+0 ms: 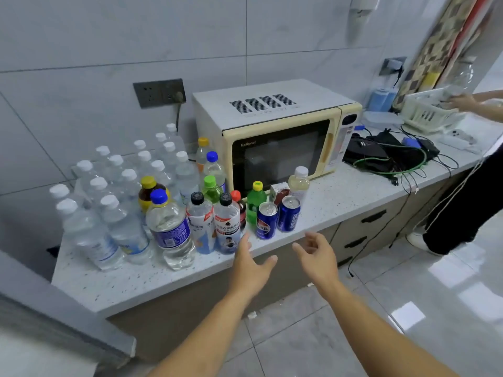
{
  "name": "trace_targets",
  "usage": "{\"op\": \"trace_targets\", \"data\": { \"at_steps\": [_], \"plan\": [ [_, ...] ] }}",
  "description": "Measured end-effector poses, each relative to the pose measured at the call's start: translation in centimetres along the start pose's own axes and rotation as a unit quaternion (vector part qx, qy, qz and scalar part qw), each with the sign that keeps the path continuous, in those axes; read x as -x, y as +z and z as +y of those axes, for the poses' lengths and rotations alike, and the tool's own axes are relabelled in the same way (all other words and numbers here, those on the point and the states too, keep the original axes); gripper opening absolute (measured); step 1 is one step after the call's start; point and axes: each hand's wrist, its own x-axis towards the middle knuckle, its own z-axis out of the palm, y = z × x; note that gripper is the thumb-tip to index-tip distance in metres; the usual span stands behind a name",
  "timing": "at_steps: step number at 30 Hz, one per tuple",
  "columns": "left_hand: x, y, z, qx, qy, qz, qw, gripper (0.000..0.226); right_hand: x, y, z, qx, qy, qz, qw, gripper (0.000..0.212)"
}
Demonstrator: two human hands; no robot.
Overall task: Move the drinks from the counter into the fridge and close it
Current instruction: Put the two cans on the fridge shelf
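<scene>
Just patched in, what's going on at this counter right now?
A person is reaching both hands toward a crowd of drinks on the counter, beside a microwave. The left hand and right hand are open and hold nothing yet. Nearest them stand two blue cans and two black-capped bottles; clear water bottles fill the left side. Nothing looks picked up so far. A second person stands at the far right with a hand at a white basket.
</scene>
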Motion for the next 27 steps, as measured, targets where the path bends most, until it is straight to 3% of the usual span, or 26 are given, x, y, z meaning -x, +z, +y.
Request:
{"op": "trace_targets", "data": {
  "at_steps": [6,11,15,22,27],
  "plan": [
    [-8.8,4.5,1.8,-0.047,0.007,0.123,0.991,0.092,-10.9,0.1,0.2,0.008,-0.039,-0.077,0.996,0.074],
    [-12.7,6.7,1.5,-0.061,-0.027,0.155,0.986,0.086,-15.8,2.1,1.0,-0.014,-0.094,-0.144,0.985,0.069],
    [-13.8,7.7,1.0,-0.068,-0.024,0.204,0.976,0.079,-17.0,3.3,2.2,-0.024,-0.135,-0.143,0.980,0.067],
    [-10.3,7.2,0.0,0.020,-0.005,0.249,0.968,0.066,-15.9,3.1,2.4,-0.083,-0.147,-0.149,0.974,0.064],
    [-2.8,3.3,-1.7,0.118,-0.008,0.216,0.969,0.070,-11.3,3.4,1.3,-0.121,-0.160,-0.199,0.959,0.059]
  ]
}}
